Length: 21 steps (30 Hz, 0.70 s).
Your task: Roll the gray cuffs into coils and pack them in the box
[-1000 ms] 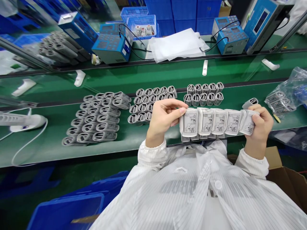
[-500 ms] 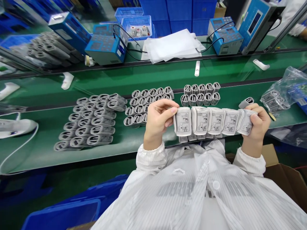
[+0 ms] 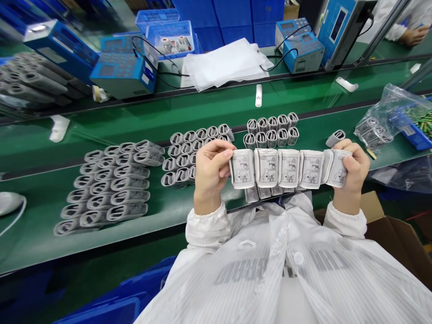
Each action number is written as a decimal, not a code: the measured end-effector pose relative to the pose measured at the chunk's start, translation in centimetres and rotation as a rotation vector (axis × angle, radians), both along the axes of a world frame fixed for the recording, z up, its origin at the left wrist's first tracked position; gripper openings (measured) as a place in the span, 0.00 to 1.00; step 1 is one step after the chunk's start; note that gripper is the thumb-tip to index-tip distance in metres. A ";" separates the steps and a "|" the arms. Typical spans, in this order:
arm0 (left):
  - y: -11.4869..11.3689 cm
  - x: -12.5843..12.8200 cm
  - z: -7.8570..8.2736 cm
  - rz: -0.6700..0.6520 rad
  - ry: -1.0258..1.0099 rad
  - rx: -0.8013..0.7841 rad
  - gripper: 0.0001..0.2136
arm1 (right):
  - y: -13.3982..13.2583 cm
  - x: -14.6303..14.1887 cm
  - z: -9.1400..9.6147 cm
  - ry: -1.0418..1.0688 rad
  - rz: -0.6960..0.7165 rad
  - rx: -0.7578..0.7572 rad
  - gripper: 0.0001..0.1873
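My left hand (image 3: 212, 173) and my right hand (image 3: 351, 173) grip the two ends of a row of several rolled blood pressure cuffs (image 3: 280, 168), their white printed labels facing me. A second layer of cuffs (image 3: 263, 193) shows below that row, mostly hidden. Behind my left hand, grey rolled cuffs stand in tight rows on the green belt (image 3: 199, 150), with a further block (image 3: 272, 130) beyond the row. A single cuff (image 3: 335, 138) lies just past my right hand.
A larger block of cuffs (image 3: 111, 186) lies at left. A plastic bag of cuffs (image 3: 373, 132) and a blue tray (image 3: 413, 128) sit at right. Blue testers (image 3: 123, 74) and white bags (image 3: 226, 65) occupy the far belt. A co-worker's hand (image 3: 413, 36) shows top right.
The whole scene has slid left in view as my head turned. The cuff row now sits more level between my hands. A co-worker's hand has come into view at top right.
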<state>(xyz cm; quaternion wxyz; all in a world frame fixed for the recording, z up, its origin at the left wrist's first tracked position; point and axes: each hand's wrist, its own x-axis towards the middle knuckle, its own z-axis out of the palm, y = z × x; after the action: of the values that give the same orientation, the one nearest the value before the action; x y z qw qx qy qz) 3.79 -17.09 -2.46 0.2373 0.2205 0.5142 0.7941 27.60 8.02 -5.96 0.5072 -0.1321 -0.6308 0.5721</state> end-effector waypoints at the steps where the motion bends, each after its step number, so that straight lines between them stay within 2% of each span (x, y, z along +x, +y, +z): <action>1: 0.1 -0.1 -0.1 0.001 -0.010 0.001 0.11 | -0.1 0.0 0.0 -0.008 0.002 0.000 0.25; 9: 0.5 -0.1 -0.8 -0.024 -0.040 -0.028 0.14 | -0.1 0.2 -0.2 -0.045 -0.023 -0.027 0.27; 21: 0.7 0.0 -0.6 -0.016 -0.038 -0.010 0.13 | -0.2 0.3 -0.2 -0.025 0.023 -0.027 0.27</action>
<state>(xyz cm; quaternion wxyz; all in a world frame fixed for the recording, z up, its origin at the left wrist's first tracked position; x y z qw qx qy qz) 3.77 -16.40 -3.11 0.2545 0.2082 0.5120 0.7936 27.94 7.83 -6.19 0.4907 -0.1387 -0.6309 0.5847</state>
